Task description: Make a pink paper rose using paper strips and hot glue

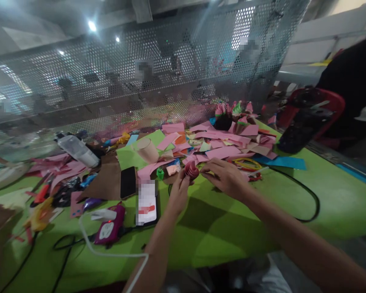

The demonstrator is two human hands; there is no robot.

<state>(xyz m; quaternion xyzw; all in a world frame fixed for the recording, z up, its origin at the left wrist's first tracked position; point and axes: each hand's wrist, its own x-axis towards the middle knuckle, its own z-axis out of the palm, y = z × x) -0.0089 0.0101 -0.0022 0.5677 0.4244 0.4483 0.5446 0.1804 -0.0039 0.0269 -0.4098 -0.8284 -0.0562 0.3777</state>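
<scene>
Above the green tabletop, my left hand (180,188) is closed around a pink rolled paper flower (191,171) with layered, spiralling edges. Just to its right is my right hand (221,174), its thumb and fingertips pinched together close to the flower. Whatever lies between those fingertips, if anything, is too small to make out. Pink paper strips (222,152) are heaped behind both hands. A small green crumpled piece (160,174) lies left of the flower, and a yellow cable loop (248,164) sits beyond my right wrist.
Left of my forearm lie a lit phone (147,203), a dark phone (128,182) and a purple power strip (111,226) with cables. A beige cup (148,150), a clear bottle (77,150) and a yellow glue gun (41,215) stand or lie farther left. A perforated metal screen (125,89) closes the back.
</scene>
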